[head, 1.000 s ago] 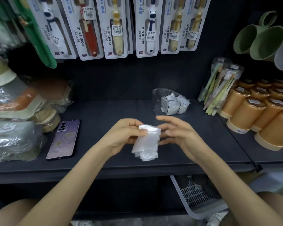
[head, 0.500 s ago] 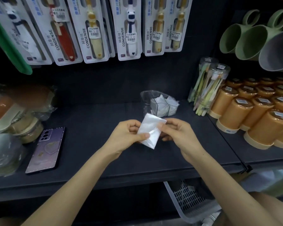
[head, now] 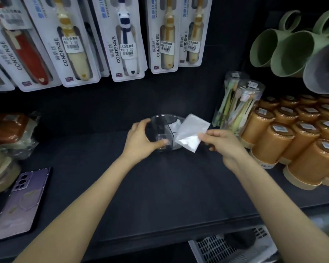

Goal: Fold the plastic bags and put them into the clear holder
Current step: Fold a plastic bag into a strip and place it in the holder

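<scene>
Head view, one clear holder [head: 160,128], one held bag [head: 190,130]

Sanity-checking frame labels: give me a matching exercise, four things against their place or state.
Things: 1 left hand; 2 right hand; 3 phone; 4 green mugs.
States: A lies flat on shelf, left end; B grips clear holder; C upper right of view; D pinches folded bag.
Pairs: 1-B; 2-D; 3-A; 4-C.
</scene>
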